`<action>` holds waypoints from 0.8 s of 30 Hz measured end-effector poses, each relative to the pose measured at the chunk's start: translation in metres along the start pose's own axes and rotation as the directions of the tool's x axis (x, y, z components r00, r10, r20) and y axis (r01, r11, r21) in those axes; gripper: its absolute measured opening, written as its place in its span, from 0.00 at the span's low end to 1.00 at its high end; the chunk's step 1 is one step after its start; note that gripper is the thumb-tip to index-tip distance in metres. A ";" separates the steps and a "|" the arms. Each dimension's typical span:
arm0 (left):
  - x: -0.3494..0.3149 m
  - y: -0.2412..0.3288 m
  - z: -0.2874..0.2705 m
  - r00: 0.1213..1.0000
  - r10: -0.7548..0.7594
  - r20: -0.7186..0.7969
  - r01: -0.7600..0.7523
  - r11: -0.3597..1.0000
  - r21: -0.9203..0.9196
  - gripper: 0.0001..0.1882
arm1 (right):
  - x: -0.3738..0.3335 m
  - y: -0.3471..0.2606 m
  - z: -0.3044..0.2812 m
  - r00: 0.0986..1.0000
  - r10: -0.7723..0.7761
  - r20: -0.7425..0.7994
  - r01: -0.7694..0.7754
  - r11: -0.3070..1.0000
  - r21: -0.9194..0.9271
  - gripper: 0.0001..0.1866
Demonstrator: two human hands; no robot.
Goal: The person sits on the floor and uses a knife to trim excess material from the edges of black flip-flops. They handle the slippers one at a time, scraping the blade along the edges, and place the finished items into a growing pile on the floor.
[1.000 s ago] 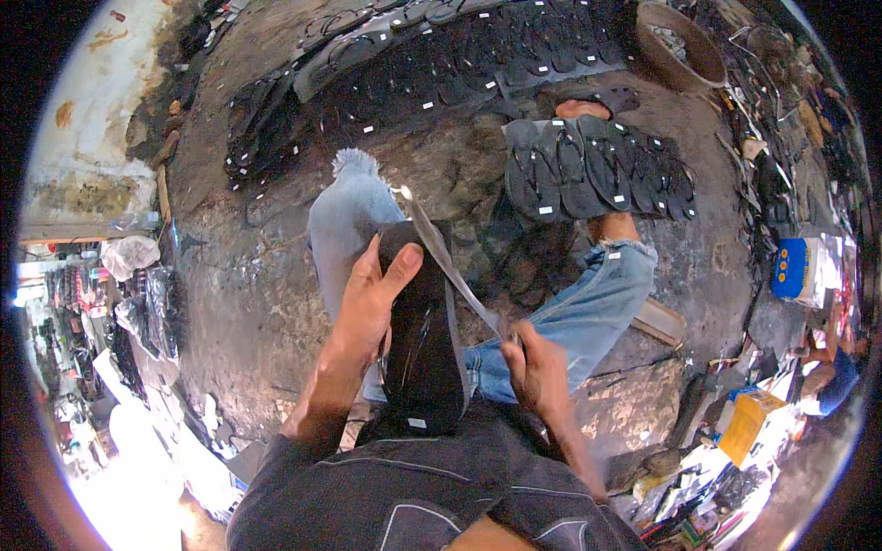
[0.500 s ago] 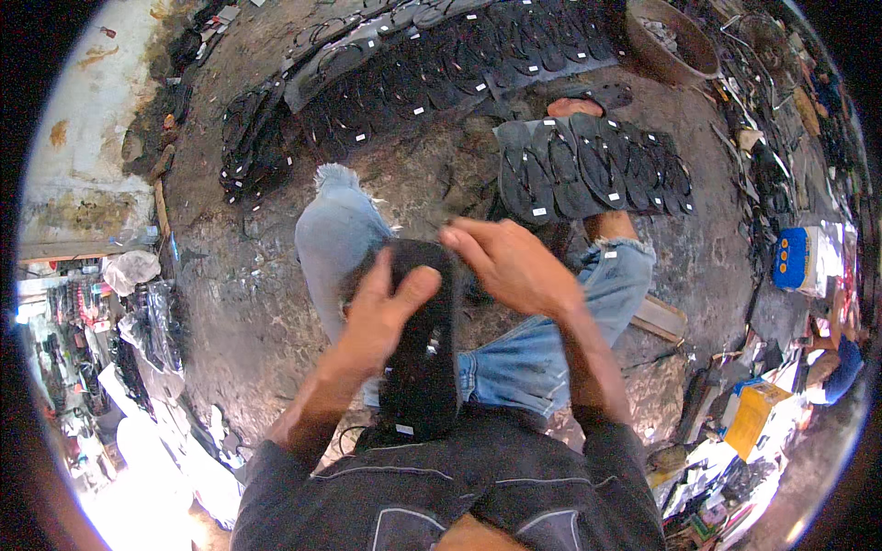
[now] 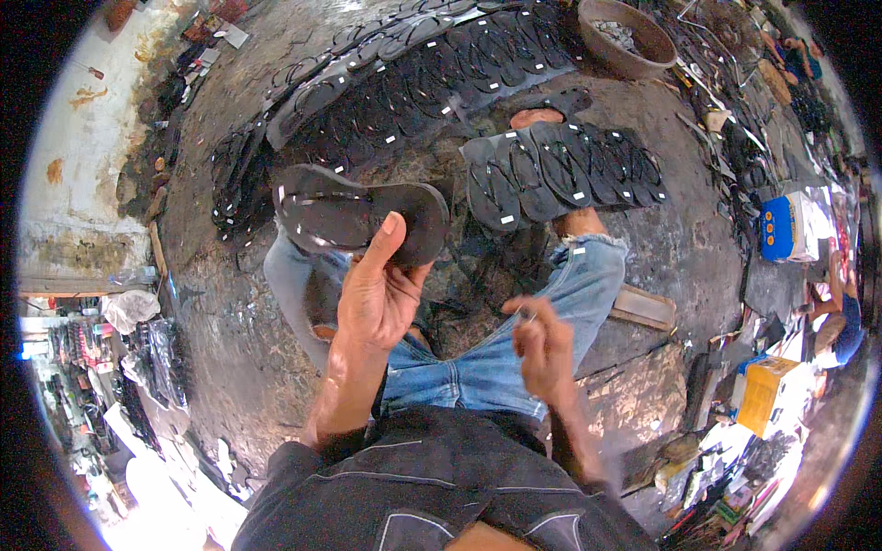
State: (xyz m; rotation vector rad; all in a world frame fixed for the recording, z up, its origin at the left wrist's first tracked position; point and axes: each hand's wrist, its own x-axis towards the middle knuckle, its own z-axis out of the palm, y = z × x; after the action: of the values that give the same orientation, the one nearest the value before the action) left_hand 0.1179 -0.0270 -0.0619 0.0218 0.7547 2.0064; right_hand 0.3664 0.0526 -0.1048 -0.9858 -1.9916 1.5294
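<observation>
My left hand [image 3: 377, 308] is closed round a black flip-flop [image 3: 322, 207], its thumb pressed on one end. Held sideways above my left knee, the flip-flop shows its thong strap on the upper face. Apart from it, to the right, my right hand [image 3: 546, 354] hovers over my right thigh with fingers curled together. A small dark spot shows at those fingers, too blurred to name. Beyond that hand, several black flip-flops [image 3: 571, 170] lie side by side across my right lower leg, some with small white tags.
Long rows of black flip-flops [image 3: 418, 106] cover the far floor. A round brown basin [image 3: 654, 66] stands at far right. To the right are a wooden block [image 3: 645, 308], a blue-and-white box [image 3: 779, 230], a yellow box [image 3: 764, 395] and a person [image 3: 841, 326]. Clutter lines the left.
The flip-flop has gone from lengthwise over my lap to raised and turned sideways, up and left, in my left hand. My right hand has drawn back toward me, its fingers now curled.
</observation>
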 end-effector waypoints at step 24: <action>-0.025 0.090 0.019 0.903 0.323 -0.285 -0.053 0.740 0.671 0.29 | 0.034 0.014 0.018 0.956 0.262 -0.134 -0.163 0.852 0.498 0.17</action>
State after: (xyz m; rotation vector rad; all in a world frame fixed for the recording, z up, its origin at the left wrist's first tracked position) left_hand 0.0674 -0.0687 0.0069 0.1199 1.7584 1.8521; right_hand 0.3346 0.0687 -0.1259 -1.1124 -1.2964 1.8435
